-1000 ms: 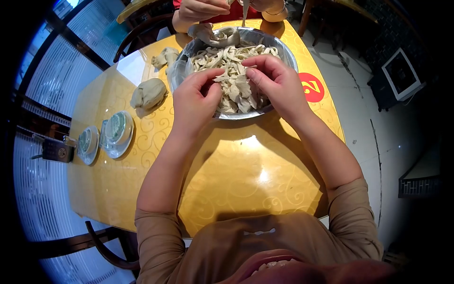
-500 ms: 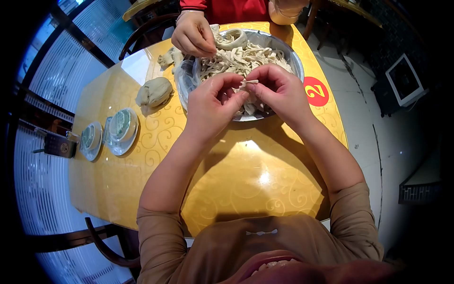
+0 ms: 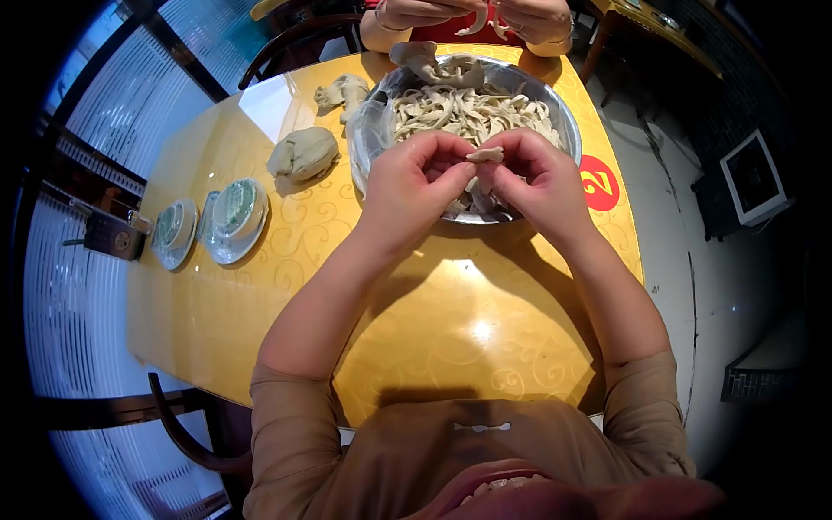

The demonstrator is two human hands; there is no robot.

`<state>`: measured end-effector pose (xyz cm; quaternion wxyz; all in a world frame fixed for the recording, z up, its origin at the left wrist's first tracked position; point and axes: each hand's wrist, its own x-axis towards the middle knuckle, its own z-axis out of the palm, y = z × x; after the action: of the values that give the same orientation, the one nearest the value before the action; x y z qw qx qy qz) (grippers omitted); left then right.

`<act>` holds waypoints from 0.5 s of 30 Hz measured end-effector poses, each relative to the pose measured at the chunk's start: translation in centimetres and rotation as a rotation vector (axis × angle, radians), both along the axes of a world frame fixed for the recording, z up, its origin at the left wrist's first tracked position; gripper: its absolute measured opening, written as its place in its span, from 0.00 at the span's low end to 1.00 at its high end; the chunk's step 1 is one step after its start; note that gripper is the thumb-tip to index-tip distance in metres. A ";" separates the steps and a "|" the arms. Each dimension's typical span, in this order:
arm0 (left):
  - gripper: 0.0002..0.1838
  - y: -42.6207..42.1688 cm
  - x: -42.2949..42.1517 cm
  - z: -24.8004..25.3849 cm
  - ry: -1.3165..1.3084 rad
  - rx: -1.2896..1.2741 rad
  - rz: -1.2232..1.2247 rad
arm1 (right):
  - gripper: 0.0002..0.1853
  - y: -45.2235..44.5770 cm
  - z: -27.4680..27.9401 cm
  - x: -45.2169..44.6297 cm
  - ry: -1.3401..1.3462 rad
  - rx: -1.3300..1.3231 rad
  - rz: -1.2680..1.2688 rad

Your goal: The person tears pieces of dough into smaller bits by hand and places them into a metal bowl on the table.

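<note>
Over the near rim of a metal basin [image 3: 568, 117], both my hands are pinched close together. Between my left hand [image 3: 418, 180] and my right hand [image 3: 542, 180] is a short pale beige strip [image 3: 485, 155], soft-looking and held at its ends by thumbs and fingertips. Below and behind my hands lies a heap of similar pale strips [image 3: 468, 113] in the basin. A larger folded beige piece [image 3: 433, 68] rests at the far side of the heap. I cannot tell what food the strips are.
A beige lump [image 3: 303, 154] and a smaller piece [image 3: 343, 92] lie left of the basin on the yellow table [image 3: 286, 234]. Farther left are wrapped dish sets [image 3: 235, 208]. Across the table, another person's hands [image 3: 529, 16] hold pale strips. A red number sticker [image 3: 598, 183] is at right.
The other person's hand has left the basin, and both their hands now hold strips above the far edge. My hands still pinch a strip, turned slightly. The view has shifted a little.
</note>
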<state>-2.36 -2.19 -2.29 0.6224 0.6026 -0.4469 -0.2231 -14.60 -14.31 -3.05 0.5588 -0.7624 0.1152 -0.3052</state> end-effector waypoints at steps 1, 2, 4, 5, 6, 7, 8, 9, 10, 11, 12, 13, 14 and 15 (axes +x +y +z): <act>0.06 0.0 0.1 -0.1 -0.007 0.000 -0.002 | 0.08 0.0 0.0 0.0 -0.014 0.013 0.011; 0.06 -0.1 0.2 -0.2 -0.016 0.000 -0.007 | 0.07 0.0 0.0 -0.1 -0.029 0.026 0.019; 0.07 -0.2 0.6 -0.7 -0.052 0.005 -0.018 | 0.08 -0.1 0.1 -0.1 -0.024 0.005 0.019; 0.07 -0.2 0.7 -0.8 -0.059 0.005 -0.021 | 0.08 -0.1 0.0 -0.1 -0.036 -0.021 0.018; 0.08 -0.1 0.7 -0.9 -0.064 0.007 -0.022 | 0.08 -0.1 -0.1 -0.1 -0.046 -0.044 0.018; 0.07 -0.1 0.7 -0.8 -0.047 0.009 -0.025 | 0.08 -0.1 0.0 -0.1 -0.032 -0.035 0.025; 0.07 0.0 0.6 -0.7 -0.030 0.011 -0.026 | 0.08 -0.1 0.1 -0.2 -0.018 -0.025 0.034; 0.07 0.1 0.6 -0.4 -0.015 0.012 -0.028 | 0.09 -0.1 0.3 -0.2 -0.005 -0.016 0.041; 0.07 0.2 0.8 -0.3 -0.016 0.036 -0.037 | 0.09 -0.2 0.4 -0.3 0.004 -0.016 0.055; 0.07 0.3 0.9 -0.1 -0.015 0.059 -0.047 | 0.09 -0.2 0.5 -0.4 0.016 -0.017 0.067; 0.07 0.4 1.0 0.0 -0.012 0.082 -0.057 | 0.09 -0.2 0.6 -0.5 0.030 -0.019 0.079; 0.07 0.5 1.0 0.1 0.006 0.088 -0.073 | 0.08 -0.2 0.5 -0.5 0.031 -0.063 0.045; 0.07 0.6 1.0 0.4 0.023 0.094 -0.088 | 0.08 -0.1 0.5 -0.5 0.036 -0.031 0.048; 0.07 0.6 1.0 0.4 0.040 0.101 -0.105 | 0.08 -0.1 0.5 -0.6 0.041 0.002 0.050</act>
<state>-1.33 -1.55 -1.85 0.5874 0.6045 -0.4536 -0.2894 -15.25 -14.43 -2.53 0.5644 -0.7707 0.1079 -0.2755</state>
